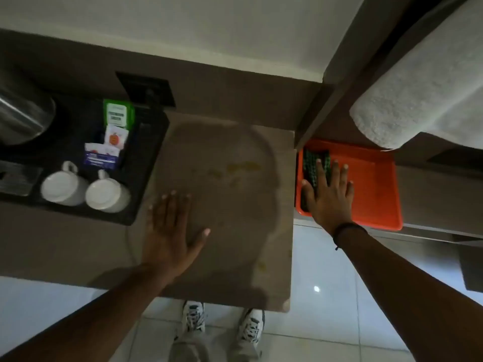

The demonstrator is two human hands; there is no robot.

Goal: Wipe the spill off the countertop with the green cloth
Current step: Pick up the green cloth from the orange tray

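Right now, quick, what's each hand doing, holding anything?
Left hand: open, flat on the countertop, holding nothing.
Right hand: open, fingers spread over the green cloth in the orange tray, no grip yet.

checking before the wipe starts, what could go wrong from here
The yellowish spill lies close to the black tray with two white cups; a wide sweep could push liquid toward it. A separate spot near the countertop front edge may be missed. The right hand lies open on the green cloth, no grip yet.

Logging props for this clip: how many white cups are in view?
2. Both sit upside down on the black tray: left cup, right cup. None appears hidden.
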